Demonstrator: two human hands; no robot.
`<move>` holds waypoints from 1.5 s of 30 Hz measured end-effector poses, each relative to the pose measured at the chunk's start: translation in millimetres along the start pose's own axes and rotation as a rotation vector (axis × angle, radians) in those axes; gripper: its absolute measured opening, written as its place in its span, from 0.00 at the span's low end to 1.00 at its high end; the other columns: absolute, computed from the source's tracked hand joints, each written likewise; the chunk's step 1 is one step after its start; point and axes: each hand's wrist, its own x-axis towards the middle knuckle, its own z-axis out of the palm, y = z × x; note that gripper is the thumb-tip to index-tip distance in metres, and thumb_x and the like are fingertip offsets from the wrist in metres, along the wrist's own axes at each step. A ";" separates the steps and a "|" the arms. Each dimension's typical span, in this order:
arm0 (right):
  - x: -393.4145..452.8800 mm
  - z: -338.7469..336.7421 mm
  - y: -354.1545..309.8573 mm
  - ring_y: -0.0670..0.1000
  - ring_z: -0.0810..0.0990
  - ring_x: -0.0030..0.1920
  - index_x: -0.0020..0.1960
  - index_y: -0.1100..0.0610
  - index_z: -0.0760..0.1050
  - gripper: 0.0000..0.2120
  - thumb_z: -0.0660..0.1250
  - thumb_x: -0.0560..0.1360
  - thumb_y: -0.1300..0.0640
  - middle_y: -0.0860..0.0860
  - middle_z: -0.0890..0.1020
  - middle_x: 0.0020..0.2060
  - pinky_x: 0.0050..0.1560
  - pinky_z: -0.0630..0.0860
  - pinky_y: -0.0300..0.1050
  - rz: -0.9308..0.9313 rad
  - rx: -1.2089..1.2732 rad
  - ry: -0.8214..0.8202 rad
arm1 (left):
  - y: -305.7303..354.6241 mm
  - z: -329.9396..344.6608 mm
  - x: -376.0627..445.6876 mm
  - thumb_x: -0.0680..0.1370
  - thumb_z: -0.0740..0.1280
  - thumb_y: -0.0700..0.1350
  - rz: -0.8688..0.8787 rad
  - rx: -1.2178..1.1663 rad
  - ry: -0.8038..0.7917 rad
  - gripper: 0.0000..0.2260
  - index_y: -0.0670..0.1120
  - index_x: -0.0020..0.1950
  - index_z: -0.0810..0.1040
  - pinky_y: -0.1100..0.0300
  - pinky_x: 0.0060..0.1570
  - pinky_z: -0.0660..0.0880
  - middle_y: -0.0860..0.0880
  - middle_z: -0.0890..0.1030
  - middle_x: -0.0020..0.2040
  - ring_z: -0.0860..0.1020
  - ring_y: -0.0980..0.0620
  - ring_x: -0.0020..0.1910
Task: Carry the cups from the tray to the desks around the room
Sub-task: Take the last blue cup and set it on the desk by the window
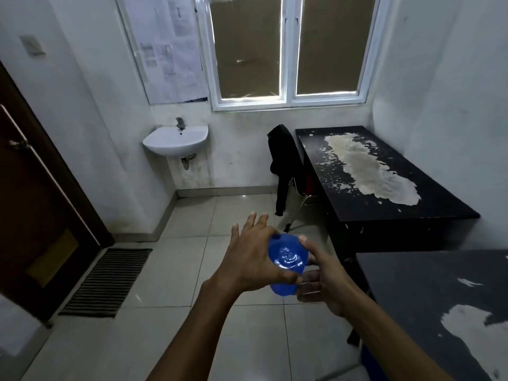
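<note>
Here I see both hands on one blue cup (286, 261), up in the air over the floor. My left hand (255, 259) is spread wide, its thumb pressed on the cup's near side. My right hand (321, 279) curls round the cup from the right. I cannot tell if anything is inside. Two dark worktops (384, 193) stand right of my hands, the near one (428, 292) just beside them.

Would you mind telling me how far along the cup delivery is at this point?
Done: nothing visibly delivered; the far desk and near desk show no cups. In hand: a blue cup held between the left hand and right hand over the floor. Left: setting it on a desk; the tray is out of view.
</note>
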 end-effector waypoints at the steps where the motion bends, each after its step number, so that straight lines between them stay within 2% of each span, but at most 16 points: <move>1: 17.2 -2.8 -7.9 0.59 0.86 0.41 0.56 0.57 0.77 0.36 0.62 0.66 0.27 0.58 0.86 0.37 0.47 0.81 0.54 0.002 0.003 -0.011 | -5.7 0.0 19.6 0.61 0.75 0.64 0.002 -0.015 0.006 0.38 0.51 0.67 0.71 0.42 0.73 0.40 0.47 0.56 0.79 0.46 0.49 0.78; 4: 68.7 -13.6 -29.0 0.59 0.86 0.41 0.55 0.57 0.78 0.39 0.63 0.62 0.25 0.57 0.86 0.35 0.46 0.81 0.54 -0.007 0.005 -0.004 | -21.2 0.0 75.2 0.61 0.75 0.64 0.011 -0.042 0.007 0.38 0.50 0.66 0.71 0.42 0.73 0.40 0.46 0.57 0.78 0.47 0.48 0.78; 7: 120.4 -24.0 -51.2 0.59 0.87 0.41 0.54 0.56 0.79 0.40 0.64 0.60 0.23 0.58 0.87 0.37 0.46 0.81 0.54 -0.026 -0.021 0.021 | -43.5 1.3 132.1 0.60 0.75 0.64 0.036 -0.059 0.016 0.39 0.49 0.66 0.71 0.42 0.72 0.40 0.46 0.57 0.78 0.47 0.48 0.78; 12: 210.5 -34.5 -88.1 0.58 0.87 0.42 0.54 0.57 0.79 0.40 0.64 0.62 0.23 0.59 0.87 0.40 0.45 0.81 0.53 -0.046 -0.012 0.077 | -80.7 -1.1 234.6 0.59 0.74 0.66 0.093 -0.079 0.014 0.39 0.51 0.65 0.72 0.43 0.72 0.40 0.46 0.56 0.79 0.46 0.49 0.78; 15: 261.6 -37.6 -112.3 0.59 0.87 0.42 0.53 0.57 0.81 0.41 0.64 0.61 0.22 0.58 0.87 0.38 0.48 0.81 0.55 -0.032 0.015 0.112 | -101.9 -9.5 294.5 0.57 0.72 0.68 0.137 -0.086 -0.001 0.40 0.51 0.65 0.72 0.44 0.72 0.39 0.47 0.55 0.79 0.45 0.50 0.78; 19: 327.5 -44.3 -144.4 0.61 0.86 0.43 0.52 0.57 0.82 0.42 0.66 0.58 0.22 0.59 0.87 0.39 0.46 0.81 0.55 -0.026 0.043 0.148 | -127.3 -20.4 371.3 0.56 0.70 0.68 0.186 -0.094 -0.045 0.41 0.51 0.65 0.72 0.41 0.74 0.42 0.49 0.56 0.79 0.45 0.51 0.78; 23: 381.5 -58.0 -165.6 0.61 0.86 0.42 0.52 0.57 0.82 0.40 0.65 0.60 0.22 0.58 0.86 0.37 0.43 0.80 0.53 -0.014 0.085 0.186 | -139.8 -21.4 438.9 0.56 0.71 0.68 0.193 -0.113 -0.105 0.42 0.51 0.65 0.72 0.39 0.75 0.44 0.49 0.55 0.79 0.45 0.50 0.78; 29: 463.3 -91.3 -185.2 0.59 0.83 0.34 0.41 0.54 0.85 0.35 0.68 0.58 0.23 0.57 0.82 0.32 0.43 0.79 0.55 -0.004 0.176 0.201 | -155.4 -1.2 537.4 0.57 0.74 0.67 0.244 -0.121 -0.142 0.41 0.50 0.65 0.73 0.42 0.74 0.41 0.49 0.56 0.79 0.44 0.51 0.78; 34: 548.0 -136.0 -206.3 0.56 0.83 0.31 0.48 0.58 0.83 0.40 0.69 0.57 0.24 0.56 0.83 0.31 0.47 0.80 0.58 -0.004 0.205 0.237 | -160.9 20.5 638.6 0.58 0.74 0.67 0.286 -0.090 -0.158 0.41 0.49 0.66 0.72 0.41 0.75 0.41 0.48 0.56 0.79 0.45 0.51 0.78; 38: 612.8 -179.3 -230.7 0.54 0.80 0.27 0.51 0.60 0.82 0.41 0.69 0.58 0.25 0.56 0.81 0.29 0.43 0.79 0.56 0.008 0.248 0.269 | -155.1 36.6 720.4 0.56 0.72 0.68 0.309 -0.115 -0.154 0.43 0.49 0.66 0.72 0.43 0.74 0.41 0.49 0.57 0.78 0.46 0.52 0.78; 40: 639.2 -199.4 -242.0 0.52 0.77 0.25 0.52 0.61 0.82 0.41 0.69 0.58 0.26 0.56 0.80 0.29 0.37 0.77 0.50 0.009 0.262 0.270 | -151.5 44.0 755.5 0.55 0.71 0.69 0.300 -0.146 -0.161 0.43 0.50 0.66 0.71 0.44 0.74 0.41 0.50 0.57 0.78 0.46 0.53 0.78; 42: 664.0 -220.8 -253.6 0.53 0.77 0.25 0.53 0.61 0.81 0.43 0.71 0.55 0.25 0.57 0.81 0.30 0.34 0.75 0.47 0.013 0.268 0.259 | -148.9 53.5 792.0 0.55 0.71 0.68 0.288 -0.167 -0.174 0.44 0.50 0.66 0.71 0.44 0.74 0.40 0.50 0.56 0.79 0.45 0.54 0.78; 45: 698.9 -249.5 -265.7 0.57 0.83 0.31 0.54 0.57 0.81 0.44 0.71 0.51 0.25 0.57 0.84 0.33 0.39 0.80 0.53 0.025 0.275 0.297 | -141.4 64.3 837.4 0.58 0.75 0.64 0.290 -0.143 -0.200 0.42 0.50 0.68 0.71 0.43 0.75 0.41 0.50 0.56 0.79 0.46 0.53 0.78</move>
